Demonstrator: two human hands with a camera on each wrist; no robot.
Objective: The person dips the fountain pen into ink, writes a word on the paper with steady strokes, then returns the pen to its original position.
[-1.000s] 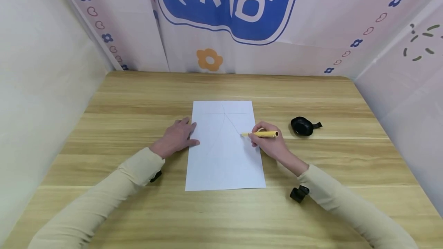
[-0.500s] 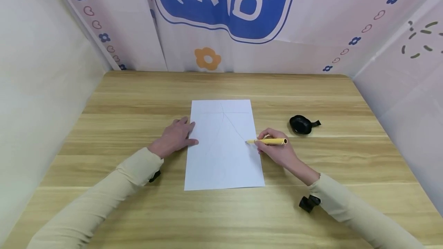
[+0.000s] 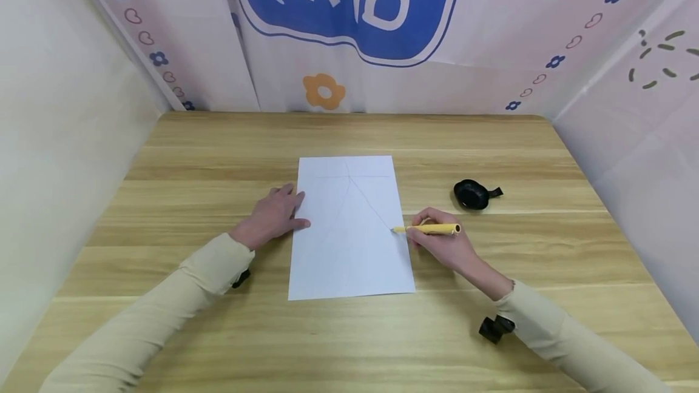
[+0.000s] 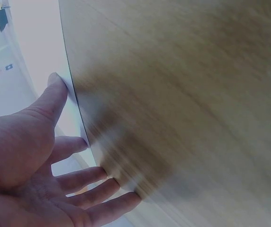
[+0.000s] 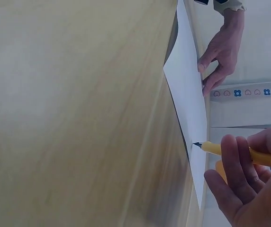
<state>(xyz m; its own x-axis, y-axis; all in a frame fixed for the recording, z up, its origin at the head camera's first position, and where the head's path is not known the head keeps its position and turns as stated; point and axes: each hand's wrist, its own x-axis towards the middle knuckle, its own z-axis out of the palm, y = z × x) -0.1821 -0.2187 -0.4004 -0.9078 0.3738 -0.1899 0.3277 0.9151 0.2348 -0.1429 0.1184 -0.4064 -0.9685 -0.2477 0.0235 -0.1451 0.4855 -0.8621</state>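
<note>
A white sheet of paper (image 3: 349,265) lies upright on the wooden table, bearing thin lines: one across near the top, a short curved one, and two slanting downward. At its left edge rests my left hand (image 3: 272,217), fingers spread, thumb on the sheet. The left wrist view shows these fingers (image 4: 90,178) extended along the paper's edge. My right hand (image 3: 446,247) pinches a yellow fountain pen (image 3: 437,229) at the right edge. In the right wrist view the pen's dark nib (image 5: 197,144) meets the paper, at the lower end of the right slanting line.
A small black pan-shaped object (image 3: 471,194) with a short handle sits right of the paper, beyond my right hand. Printed white sheets (image 3: 469,90) wall the table (image 3: 218,144) at the back and both sides. A black wrist camera (image 3: 496,329) hangs under my right sleeve.
The pen and my right hand have moved down and right across the paper, and the right slanting line has grown longer. My left hand stays in place at the edge.
</note>
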